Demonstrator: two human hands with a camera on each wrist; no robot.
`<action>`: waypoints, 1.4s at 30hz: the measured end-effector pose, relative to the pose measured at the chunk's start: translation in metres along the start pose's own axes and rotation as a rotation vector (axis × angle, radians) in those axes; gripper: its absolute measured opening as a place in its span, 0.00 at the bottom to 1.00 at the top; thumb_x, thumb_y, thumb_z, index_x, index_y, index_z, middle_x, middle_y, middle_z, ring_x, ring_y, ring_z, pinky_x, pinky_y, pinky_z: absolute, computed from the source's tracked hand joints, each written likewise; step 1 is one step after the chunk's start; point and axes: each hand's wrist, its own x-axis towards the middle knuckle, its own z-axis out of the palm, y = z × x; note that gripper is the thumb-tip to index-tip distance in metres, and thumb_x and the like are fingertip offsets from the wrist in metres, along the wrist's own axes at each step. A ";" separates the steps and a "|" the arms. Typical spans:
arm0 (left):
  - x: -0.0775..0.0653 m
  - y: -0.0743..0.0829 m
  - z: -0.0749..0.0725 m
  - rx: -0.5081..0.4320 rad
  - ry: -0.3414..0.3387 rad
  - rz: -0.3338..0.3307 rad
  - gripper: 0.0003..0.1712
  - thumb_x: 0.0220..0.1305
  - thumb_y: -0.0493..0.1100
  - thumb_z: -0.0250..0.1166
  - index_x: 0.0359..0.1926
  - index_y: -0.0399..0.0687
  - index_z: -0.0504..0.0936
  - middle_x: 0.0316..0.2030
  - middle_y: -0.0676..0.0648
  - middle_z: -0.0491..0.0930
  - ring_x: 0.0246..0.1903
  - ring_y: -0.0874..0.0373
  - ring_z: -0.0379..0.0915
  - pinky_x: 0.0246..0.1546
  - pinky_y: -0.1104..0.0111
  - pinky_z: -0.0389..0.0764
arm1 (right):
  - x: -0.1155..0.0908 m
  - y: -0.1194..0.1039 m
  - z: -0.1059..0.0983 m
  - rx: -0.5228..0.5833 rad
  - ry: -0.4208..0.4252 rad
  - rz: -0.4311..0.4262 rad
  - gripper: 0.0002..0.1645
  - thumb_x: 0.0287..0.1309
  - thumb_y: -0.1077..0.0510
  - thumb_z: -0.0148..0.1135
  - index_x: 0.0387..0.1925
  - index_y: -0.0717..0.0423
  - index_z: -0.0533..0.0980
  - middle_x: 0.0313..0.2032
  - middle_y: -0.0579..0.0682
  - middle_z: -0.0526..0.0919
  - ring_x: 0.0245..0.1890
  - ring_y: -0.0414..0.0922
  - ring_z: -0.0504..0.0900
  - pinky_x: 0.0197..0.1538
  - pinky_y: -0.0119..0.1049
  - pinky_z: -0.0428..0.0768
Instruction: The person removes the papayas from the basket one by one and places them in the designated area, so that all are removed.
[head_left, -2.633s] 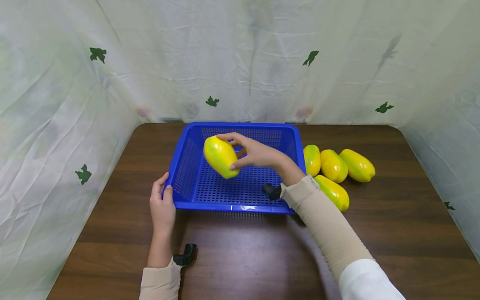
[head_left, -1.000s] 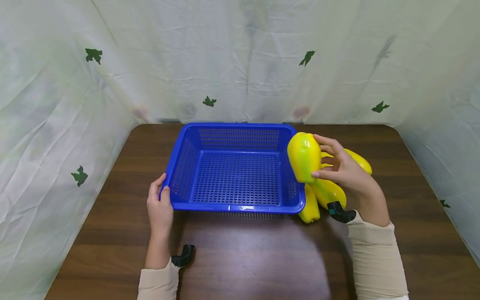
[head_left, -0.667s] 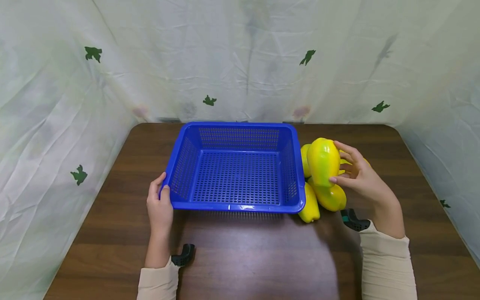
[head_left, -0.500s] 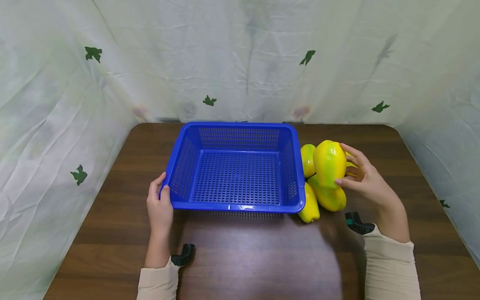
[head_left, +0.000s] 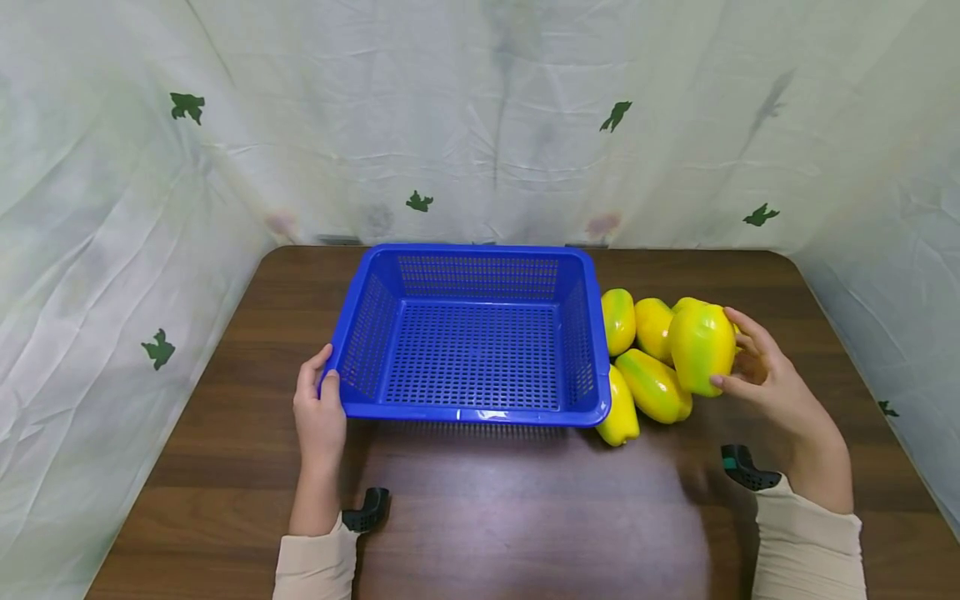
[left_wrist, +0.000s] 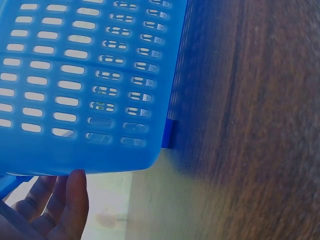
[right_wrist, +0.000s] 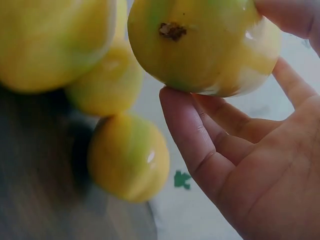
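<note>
My left hand [head_left: 320, 412] grips the left edge of a blue plastic basket [head_left: 480, 414], thumb at the rim and fingers along the outside. In the left wrist view, fingertips touch the rim of the slotted basket [left_wrist: 85, 117]. At the right, my right hand [head_left: 772, 379] holds a glossy yellow-green, papaya-shaped fruit [head_left: 701, 348] between thumb and fingers. A dark stem spot shows on this fruit [right_wrist: 200, 45] in the right wrist view. The held fruit partly hides another one behind it. No fruit is seen inside the basket.
Several similar fruits [head_left: 652, 386] lie clustered on the brown wooden table [head_left: 525, 517], right of the basket. One fruit [head_left: 618, 408] sits against the basket's front right corner. A pale curtain [head_left: 480, 125] with green patches hangs round the table's back and sides.
Holding the fruit, my right hand has moved from over the basket to the right, past its edge and lower over the other fruits. My left hand stays at the basket's edge.
</note>
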 end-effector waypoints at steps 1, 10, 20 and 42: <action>0.000 0.000 0.000 0.000 -0.001 -0.001 0.20 0.67 0.38 0.44 0.58 0.43 0.69 0.57 0.44 0.68 0.54 0.57 0.64 0.53 0.64 0.66 | -0.002 0.002 -0.001 0.004 0.001 0.004 0.50 0.51 0.74 0.56 0.69 0.44 0.45 0.52 0.45 0.62 0.40 0.41 0.72 0.37 0.27 0.75; -0.002 0.002 0.000 0.000 -0.009 0.003 0.20 0.67 0.38 0.44 0.58 0.42 0.68 0.57 0.44 0.68 0.55 0.57 0.63 0.54 0.64 0.65 | -0.022 0.026 -0.008 0.061 0.007 0.069 0.49 0.54 0.73 0.53 0.69 0.43 0.43 0.53 0.50 0.59 0.41 0.37 0.72 0.37 0.26 0.74; 0.000 -0.001 -0.001 -0.008 0.000 -0.007 0.20 0.67 0.38 0.45 0.58 0.44 0.69 0.57 0.44 0.68 0.54 0.58 0.64 0.54 0.64 0.66 | -0.033 0.051 -0.001 0.023 -0.034 0.100 0.48 0.56 0.69 0.53 0.69 0.43 0.40 0.55 0.63 0.56 0.43 0.30 0.70 0.38 0.26 0.74; 0.000 0.000 -0.003 0.117 0.005 0.020 0.20 0.66 0.40 0.47 0.57 0.46 0.70 0.55 0.45 0.70 0.52 0.55 0.65 0.52 0.61 0.65 | -0.036 0.052 0.009 -0.018 -0.026 0.242 0.47 0.61 0.58 0.50 0.69 0.45 0.31 0.62 0.73 0.42 0.53 0.68 0.56 0.45 0.66 0.61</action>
